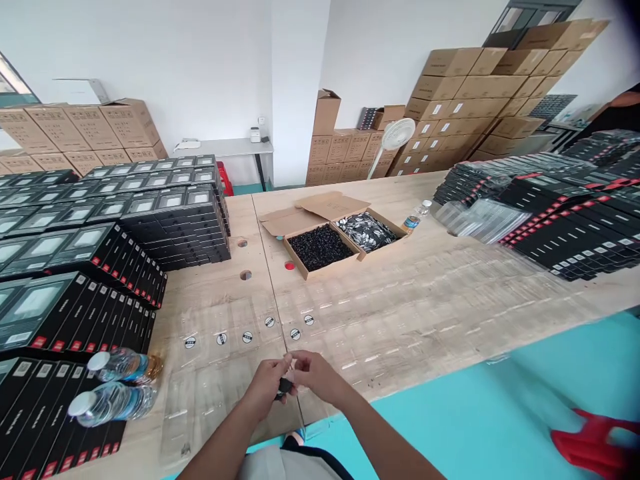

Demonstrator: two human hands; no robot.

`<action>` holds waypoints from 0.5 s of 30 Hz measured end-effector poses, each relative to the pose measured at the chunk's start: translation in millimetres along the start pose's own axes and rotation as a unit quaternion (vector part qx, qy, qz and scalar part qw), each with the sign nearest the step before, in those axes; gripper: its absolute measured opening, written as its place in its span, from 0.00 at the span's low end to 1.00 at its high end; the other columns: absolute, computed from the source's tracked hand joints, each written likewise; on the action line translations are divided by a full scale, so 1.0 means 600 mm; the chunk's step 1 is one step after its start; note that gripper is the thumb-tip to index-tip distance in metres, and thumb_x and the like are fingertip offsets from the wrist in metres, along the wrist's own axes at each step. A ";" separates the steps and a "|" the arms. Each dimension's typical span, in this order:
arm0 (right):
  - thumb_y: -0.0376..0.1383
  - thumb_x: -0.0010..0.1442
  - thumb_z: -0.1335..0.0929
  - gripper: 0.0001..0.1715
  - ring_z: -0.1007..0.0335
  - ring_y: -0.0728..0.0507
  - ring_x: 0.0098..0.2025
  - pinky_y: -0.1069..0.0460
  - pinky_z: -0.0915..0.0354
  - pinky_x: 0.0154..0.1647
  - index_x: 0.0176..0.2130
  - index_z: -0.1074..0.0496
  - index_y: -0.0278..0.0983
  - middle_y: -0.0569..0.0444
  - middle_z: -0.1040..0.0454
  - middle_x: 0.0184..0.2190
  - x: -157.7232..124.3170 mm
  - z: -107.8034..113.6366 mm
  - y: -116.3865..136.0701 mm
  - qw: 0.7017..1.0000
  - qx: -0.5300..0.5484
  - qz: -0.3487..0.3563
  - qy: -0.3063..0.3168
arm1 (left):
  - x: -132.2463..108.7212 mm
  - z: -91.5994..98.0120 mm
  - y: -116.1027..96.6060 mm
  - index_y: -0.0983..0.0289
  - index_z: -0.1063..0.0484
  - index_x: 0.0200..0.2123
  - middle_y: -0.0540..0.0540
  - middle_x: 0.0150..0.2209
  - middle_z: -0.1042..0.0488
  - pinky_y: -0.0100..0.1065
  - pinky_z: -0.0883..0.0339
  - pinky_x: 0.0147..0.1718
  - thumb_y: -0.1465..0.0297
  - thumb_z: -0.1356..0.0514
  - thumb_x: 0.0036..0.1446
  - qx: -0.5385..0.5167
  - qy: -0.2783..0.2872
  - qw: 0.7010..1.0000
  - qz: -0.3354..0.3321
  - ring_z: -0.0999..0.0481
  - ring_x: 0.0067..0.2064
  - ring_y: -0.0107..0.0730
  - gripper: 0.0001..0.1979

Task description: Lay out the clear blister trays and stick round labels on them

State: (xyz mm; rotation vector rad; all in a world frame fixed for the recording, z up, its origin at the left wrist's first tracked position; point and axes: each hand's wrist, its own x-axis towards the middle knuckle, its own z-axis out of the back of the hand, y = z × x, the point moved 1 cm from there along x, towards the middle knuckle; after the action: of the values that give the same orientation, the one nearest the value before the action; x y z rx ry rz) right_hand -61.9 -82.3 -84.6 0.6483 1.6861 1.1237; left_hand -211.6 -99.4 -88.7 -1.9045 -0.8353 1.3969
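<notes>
here, the left hand (265, 387) grips a small black piece (285, 387), presumably steadying it; the right hand (317, 378) pinches its fingers narrow, on what i can't tell.

smooth wood-look tbl (250, 223), glossy clear plastic pcs (177, 407), matt cardbd ctns (463, 90)

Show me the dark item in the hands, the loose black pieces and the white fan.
Dark item (285, 386): head view, its visible middle.
Loose black pieces (321, 247): head view, middle of the pile.
White fan (399, 134): head view, its round head.
</notes>
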 end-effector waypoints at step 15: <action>0.47 0.47 0.25 0.19 0.49 0.53 0.19 0.56 0.52 0.19 0.24 0.31 0.36 0.63 0.40 0.15 0.025 0.077 -0.016 0.950 0.213 0.015 -0.228 | 0.023 -0.040 -0.044 0.67 0.24 0.35 0.60 0.33 0.20 0.29 0.40 0.23 0.57 0.33 0.44 -0.015 0.070 0.997 0.001 0.22 0.33 0.37 0.20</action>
State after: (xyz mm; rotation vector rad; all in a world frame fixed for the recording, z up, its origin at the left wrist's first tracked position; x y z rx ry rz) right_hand -24.3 -56.7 -104.2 1.1139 1.5151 0.5615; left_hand -188.7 -75.4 -69.7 -2.0010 -0.7903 1.2416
